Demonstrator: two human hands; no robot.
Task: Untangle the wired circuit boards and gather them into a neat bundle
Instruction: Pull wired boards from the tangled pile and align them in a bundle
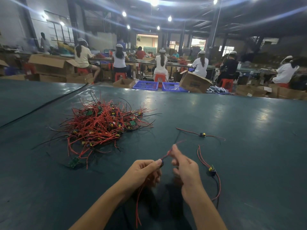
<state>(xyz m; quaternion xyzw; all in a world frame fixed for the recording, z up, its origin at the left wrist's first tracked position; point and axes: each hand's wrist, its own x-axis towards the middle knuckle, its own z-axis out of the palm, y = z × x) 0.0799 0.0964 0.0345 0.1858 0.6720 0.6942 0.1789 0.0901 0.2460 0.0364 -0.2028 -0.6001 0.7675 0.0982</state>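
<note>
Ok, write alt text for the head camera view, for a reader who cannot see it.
The left hand and right hand hold one wired circuit board and its red wires over a dark green table. A tangled pile of boards lies left; two single boards lie right.

Left forearm [103, 206] and right forearm [204, 209], both bare, enter from six o'clock. Left hand [142, 171] and right hand [186, 166] are bare; the left thumbnail [159, 162] is short.

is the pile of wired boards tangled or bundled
Tangled. The pile is a loose heap, with red and black wires crossing and sticking out all ways.
</note>
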